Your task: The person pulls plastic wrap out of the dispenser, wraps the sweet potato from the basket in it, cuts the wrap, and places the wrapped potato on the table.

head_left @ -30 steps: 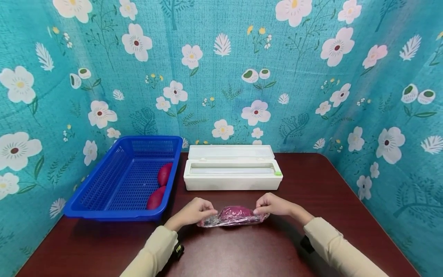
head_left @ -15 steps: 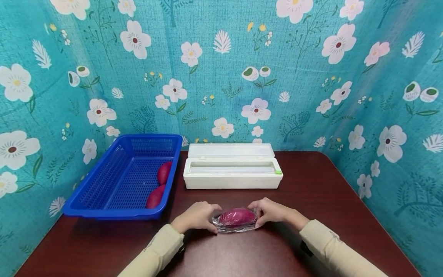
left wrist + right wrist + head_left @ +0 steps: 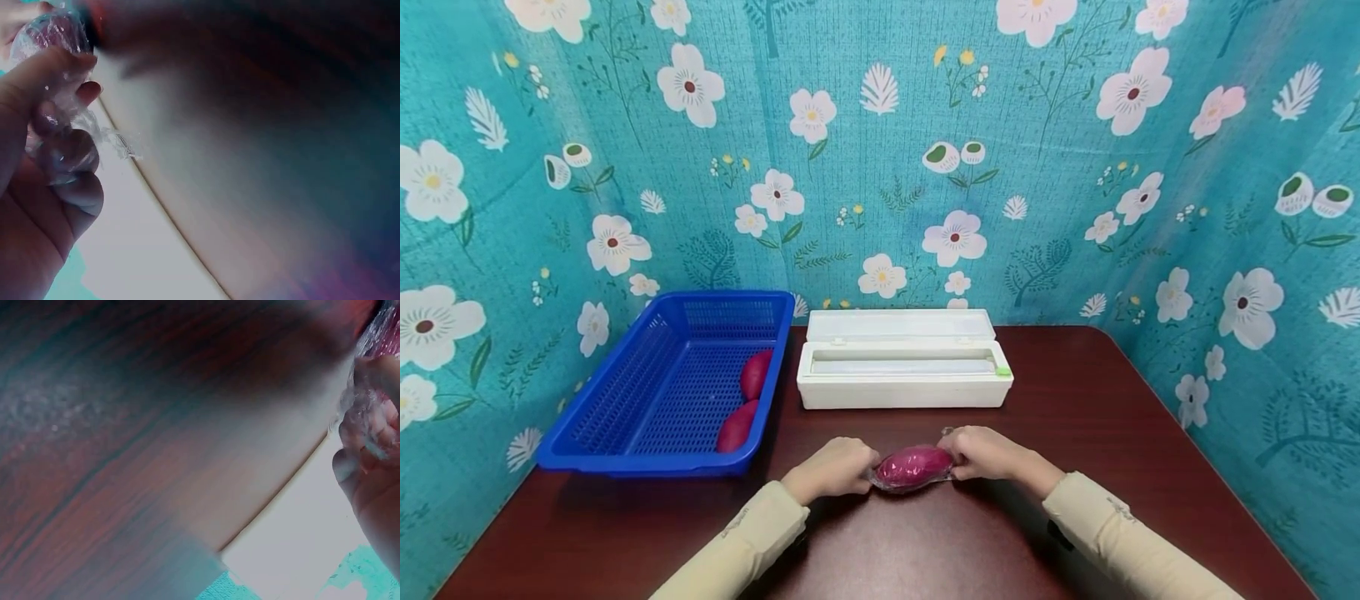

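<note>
A magenta, oval, sweet-potato-like vegetable lies sideways between my hands, wrapped in clear cling film. My left hand grips the gathered film at its left end. In the left wrist view the fingers curl round the film, and a crumpled tail sticks out past them. At the other end my right hand holds the film with bent fingers; a bit of film shows above the knuckles. Part of that hand is cut off at the right wrist view's edge.
Behind the hands stands a white cling film dispenser with its lid raised. To the left is a blue plastic basket holding two more magenta vegetables. A floral curtain hangs round the dark wooden table.
Both hands went from pinching the film's edges, through spread fingers at the ends, to gripping the film ends. The loose film along the near side is now gathered in, and the vegetable is slightly tilted.
</note>
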`<state>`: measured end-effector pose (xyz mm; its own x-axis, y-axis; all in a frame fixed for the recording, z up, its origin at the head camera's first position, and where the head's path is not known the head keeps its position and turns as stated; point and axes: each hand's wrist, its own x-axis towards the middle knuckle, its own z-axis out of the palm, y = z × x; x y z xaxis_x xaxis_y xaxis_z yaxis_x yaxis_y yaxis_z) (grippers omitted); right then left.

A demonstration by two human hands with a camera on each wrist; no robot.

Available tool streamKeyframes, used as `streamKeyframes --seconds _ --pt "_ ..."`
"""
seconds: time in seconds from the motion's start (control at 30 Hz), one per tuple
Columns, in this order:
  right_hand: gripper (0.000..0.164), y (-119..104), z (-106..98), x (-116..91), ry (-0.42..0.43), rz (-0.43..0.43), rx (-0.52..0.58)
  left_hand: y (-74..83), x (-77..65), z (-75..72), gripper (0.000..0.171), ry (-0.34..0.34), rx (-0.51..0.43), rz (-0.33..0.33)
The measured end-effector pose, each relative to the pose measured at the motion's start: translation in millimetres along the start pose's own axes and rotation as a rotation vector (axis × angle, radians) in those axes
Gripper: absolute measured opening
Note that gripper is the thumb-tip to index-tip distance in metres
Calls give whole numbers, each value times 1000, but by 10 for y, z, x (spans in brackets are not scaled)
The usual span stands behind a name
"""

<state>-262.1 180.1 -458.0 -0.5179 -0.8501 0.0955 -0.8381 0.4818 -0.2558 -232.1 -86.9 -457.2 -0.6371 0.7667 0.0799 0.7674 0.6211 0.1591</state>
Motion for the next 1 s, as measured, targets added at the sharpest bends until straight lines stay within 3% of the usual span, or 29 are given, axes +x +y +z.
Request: streamKeyframes --seconds 0.17,0.33,0.53,0.7,0.8,1.0 --pt "25 -32 -6 7 -24 47 -92 15 31 2 24 33 -22 38" --pt "35 -46 -38 33 -30 43 -72 3 81 -6 27 66 -16 63" --pt "22 -53 -73 91 -7 -5 -65 18 103 -39 14 44 -1 82" --pt "21 -59 -63 112 -2 1 -174 26 116 -14 9 28 11 104" --pt "24 -76 -53 120 -7 23 -231 19 129 9 15 51 25 114" --pt "30 -135 -55 156 -27 78 -192 -2 158 -2 21 136 79 149"
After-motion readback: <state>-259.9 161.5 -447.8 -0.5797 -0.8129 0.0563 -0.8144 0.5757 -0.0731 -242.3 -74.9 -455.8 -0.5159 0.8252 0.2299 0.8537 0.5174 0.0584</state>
